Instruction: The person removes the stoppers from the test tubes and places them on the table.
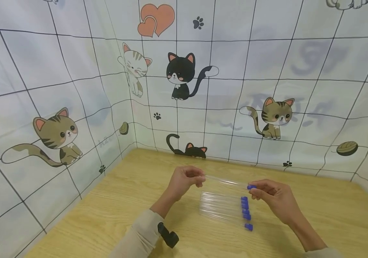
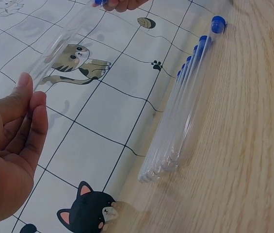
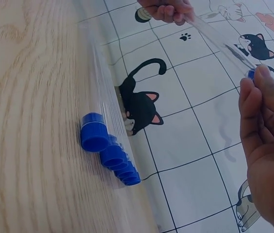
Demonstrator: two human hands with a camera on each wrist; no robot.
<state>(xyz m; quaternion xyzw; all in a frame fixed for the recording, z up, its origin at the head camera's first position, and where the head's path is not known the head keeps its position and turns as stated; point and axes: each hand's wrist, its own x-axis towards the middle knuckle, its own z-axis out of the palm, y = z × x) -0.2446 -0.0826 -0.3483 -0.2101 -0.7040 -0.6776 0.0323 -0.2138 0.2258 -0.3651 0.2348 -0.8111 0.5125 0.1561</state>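
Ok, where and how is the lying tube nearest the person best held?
Probably by pinching its blue cap, coming from the right: it lies apart from the row of caps beyond it, while the tube's clear body closes in on the other tubes toward the left end.

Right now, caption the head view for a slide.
Left hand and right hand hold a long, transparent, blue-capped tube near similar tubes.
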